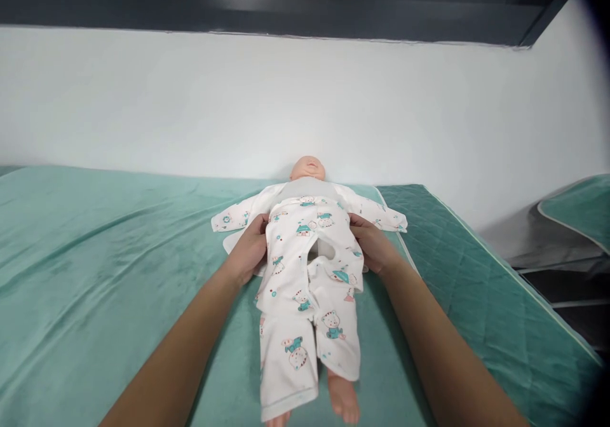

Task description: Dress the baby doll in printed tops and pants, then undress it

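Observation:
A baby doll (309,168) lies on its back, its head toward the wall and its bare feet (343,398) toward me. It wears white baby trousers (288,287) printed with teal cartoon animals, with an opening at the crotch. The waistband is high on the torso. A matching long-sleeved top (379,212) spreads out at both sides, its sleeves outstretched. My left hand (248,249) is closed on the left edge of the trousers near the waist. At the opposite edge, my right hand (374,243) pinches the trousers too; its fingertips are partly hidden by the cloth.
A green sheet (119,274) with creases covers the bed under the doll. On the right lies a darker quilted green mat (476,287). A white wall (305,96) stands behind, below a dark metal frame (305,7). Another green-covered surface (579,208) shows at far right.

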Available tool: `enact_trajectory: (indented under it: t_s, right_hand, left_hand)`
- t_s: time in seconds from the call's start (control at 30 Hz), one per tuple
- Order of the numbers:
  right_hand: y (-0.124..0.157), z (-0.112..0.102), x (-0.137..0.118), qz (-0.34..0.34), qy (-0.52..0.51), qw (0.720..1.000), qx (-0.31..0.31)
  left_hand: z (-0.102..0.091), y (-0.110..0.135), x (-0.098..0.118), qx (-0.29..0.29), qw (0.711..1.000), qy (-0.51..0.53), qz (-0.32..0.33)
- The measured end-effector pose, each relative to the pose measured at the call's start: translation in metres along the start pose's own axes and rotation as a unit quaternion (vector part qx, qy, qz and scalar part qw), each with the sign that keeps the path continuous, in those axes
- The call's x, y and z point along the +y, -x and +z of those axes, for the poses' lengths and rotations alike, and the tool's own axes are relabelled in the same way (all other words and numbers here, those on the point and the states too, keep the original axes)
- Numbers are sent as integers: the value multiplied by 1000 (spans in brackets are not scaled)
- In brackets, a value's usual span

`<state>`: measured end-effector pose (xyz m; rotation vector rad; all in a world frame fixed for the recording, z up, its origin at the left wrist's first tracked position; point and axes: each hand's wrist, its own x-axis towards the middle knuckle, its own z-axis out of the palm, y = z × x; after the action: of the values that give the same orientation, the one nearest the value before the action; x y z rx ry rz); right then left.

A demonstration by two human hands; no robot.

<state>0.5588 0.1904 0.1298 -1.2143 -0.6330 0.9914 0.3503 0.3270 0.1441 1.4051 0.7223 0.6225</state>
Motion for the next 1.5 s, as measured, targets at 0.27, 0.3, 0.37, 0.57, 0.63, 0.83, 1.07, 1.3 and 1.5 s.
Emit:
enact_trajectory:
  t_s: [0.27, 0.3, 0.37, 0.57, 0.63, 0.83, 1.07, 1.3, 1.5]
  right_hand:
    - [-7, -6, 10, -131, 282, 943, 121]
    - [-8, -7, 10, -139, 318, 929, 130]
    - [-8, -9, 9, -148, 374, 904, 148]
    - [-7, -15, 3, -122, 385, 893, 198]
    - [-6, -13, 1, -107, 350, 908, 203]
    - [-3, 6, -4, -233, 245, 905, 259]
    - [-7, 14, -2, -239, 184, 940, 159]
    - [-6, 13, -11, -199, 226, 949, 92]
    - [-10, 10, -17, -172, 259, 949, 39]
  left_hand:
    - [-7, -13, -11, 21, 988, -127, 87]
    - [-8, -14, -11, 37, 984, -147, 98]
    - [-10, -16, -11, 70, 977, -165, 116]
    - [-8, -12, -2, 131, 961, -152, 189]
    - [-5, -10, 0, 122, 956, -152, 218]
    - [-2, -6, 4, 96, 936, -186, 283]
    - [0, -10, 12, 72, 941, -212, 255]
    - [2, -21, 15, 64, 938, -230, 252]
    - [1, -22, 17, -8, 938, -224, 265]
